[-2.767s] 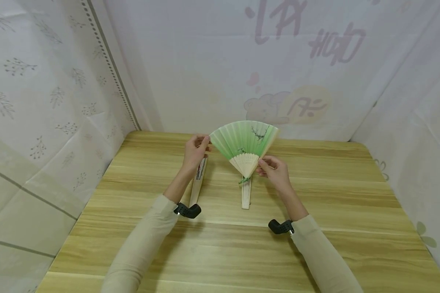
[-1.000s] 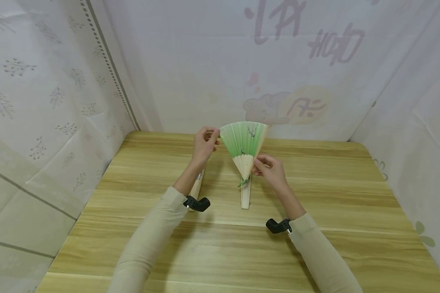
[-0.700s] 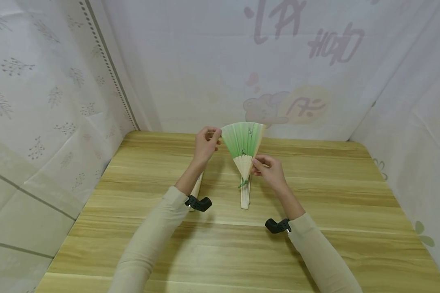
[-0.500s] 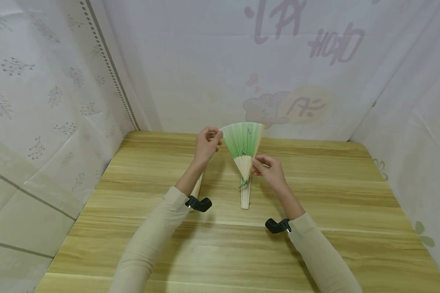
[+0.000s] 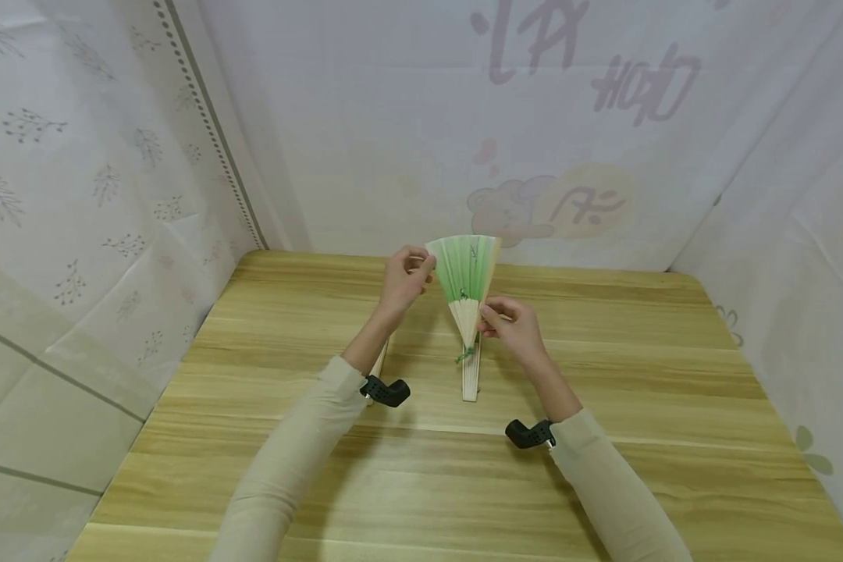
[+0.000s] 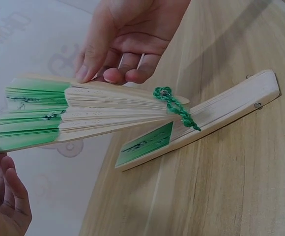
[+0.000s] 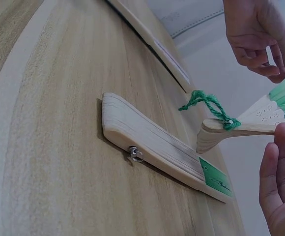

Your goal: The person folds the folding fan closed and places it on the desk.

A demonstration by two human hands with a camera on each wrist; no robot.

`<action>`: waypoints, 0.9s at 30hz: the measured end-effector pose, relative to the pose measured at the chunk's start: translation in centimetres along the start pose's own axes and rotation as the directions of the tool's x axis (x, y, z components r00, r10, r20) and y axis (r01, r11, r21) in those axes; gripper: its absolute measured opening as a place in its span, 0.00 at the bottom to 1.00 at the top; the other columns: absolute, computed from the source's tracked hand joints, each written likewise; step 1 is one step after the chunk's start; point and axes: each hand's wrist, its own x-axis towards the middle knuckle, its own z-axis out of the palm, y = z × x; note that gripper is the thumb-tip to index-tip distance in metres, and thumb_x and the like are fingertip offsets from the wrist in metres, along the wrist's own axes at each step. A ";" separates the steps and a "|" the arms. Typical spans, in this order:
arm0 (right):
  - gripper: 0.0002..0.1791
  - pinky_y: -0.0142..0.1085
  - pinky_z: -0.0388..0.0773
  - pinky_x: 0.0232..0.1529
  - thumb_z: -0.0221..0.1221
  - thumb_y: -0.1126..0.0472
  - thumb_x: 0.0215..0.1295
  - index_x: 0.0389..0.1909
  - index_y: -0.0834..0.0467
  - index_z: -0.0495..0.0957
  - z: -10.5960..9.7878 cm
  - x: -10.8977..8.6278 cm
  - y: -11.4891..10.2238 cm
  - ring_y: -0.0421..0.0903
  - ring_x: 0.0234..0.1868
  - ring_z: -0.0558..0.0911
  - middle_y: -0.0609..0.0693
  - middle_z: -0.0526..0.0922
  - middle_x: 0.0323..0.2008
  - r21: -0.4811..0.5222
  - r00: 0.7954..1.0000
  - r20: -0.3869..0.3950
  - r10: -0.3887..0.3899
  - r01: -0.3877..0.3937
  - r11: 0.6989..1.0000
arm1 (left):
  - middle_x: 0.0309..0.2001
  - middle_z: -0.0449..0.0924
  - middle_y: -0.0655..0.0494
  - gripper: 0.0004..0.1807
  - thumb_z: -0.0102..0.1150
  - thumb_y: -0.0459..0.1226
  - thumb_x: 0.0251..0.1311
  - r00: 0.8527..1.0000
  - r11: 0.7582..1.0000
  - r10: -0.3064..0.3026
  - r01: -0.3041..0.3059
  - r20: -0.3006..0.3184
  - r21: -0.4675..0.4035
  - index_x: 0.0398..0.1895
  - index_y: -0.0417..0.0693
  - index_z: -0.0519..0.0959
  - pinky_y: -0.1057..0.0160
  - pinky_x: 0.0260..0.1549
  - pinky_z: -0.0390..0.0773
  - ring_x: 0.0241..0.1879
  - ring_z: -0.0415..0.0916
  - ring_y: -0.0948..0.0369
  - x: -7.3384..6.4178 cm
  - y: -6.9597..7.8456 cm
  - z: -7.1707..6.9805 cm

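Note:
A green folding fan [image 5: 466, 269] with pale slats is held partly spread above the table. My left hand [image 5: 404, 281] pinches the upper tip of its left edge between thumb and finger. Lower down, my right hand [image 5: 516, 328] pinches the right outer slat, as the left wrist view also shows. From the fan's pivot end hangs a braided green cord [image 6: 174, 105]. Below it a folded fan [image 7: 152, 142] with a green panel and a small metal ring lies on the table. Another folded fan [image 5: 379, 363] lies to the left, mostly hidden by my left forearm.
All this is over a wood-grain table [image 5: 604, 367], whose far edge meets a printed pale curtain [image 5: 365, 133]. More patterned cloth hangs at both sides. A black wrist camera [image 5: 386, 392] sits on the left wrist, another black camera [image 5: 527, 434] on the right.
The green fan has narrowed from a wide spread to a smaller one. My left hand has moved right with its edge, while my right hand has shifted slightly left.

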 end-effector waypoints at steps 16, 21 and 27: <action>0.14 0.50 0.84 0.42 0.61 0.65 0.73 0.50 0.73 0.80 0.3 0.1 -0.1 0.43 0.31 0.84 0.66 0.81 0.38 -0.012 1.000 0.011 0.018 -0.018 1.000 | 0.41 0.83 0.44 0.09 0.59 0.37 0.73 0.999 0.995 0.016 -0.020 0.041 0.095 0.47 0.39 0.79 0.50 0.34 0.81 0.36 0.80 0.47 -0.5 -0.6 1.0; 0.14 0.51 0.84 0.43 0.61 0.65 0.73 0.50 0.73 0.80 0.3 0.0 -0.3 0.44 0.31 0.84 0.65 0.81 0.38 -0.014 1.000 0.017 0.013 -0.013 1.000 | 0.42 0.82 0.39 0.09 0.59 0.37 0.73 0.998 0.995 0.017 -0.022 0.053 0.093 0.47 0.38 0.79 0.53 0.32 0.81 0.31 0.79 0.56 -0.6 -0.7 1.3; 0.13 0.53 0.83 0.44 0.61 0.65 0.73 0.50 0.72 0.81 0.3 -0.1 -0.7 0.44 0.31 0.84 0.64 0.82 0.37 -0.020 0.999 0.024 0.020 -0.020 1.000 | 0.43 0.82 0.38 0.10 0.59 0.37 0.74 0.998 0.996 0.003 -0.008 0.061 0.088 0.49 0.38 0.78 0.43 0.38 0.80 0.33 0.79 0.57 -0.9 -0.6 1.8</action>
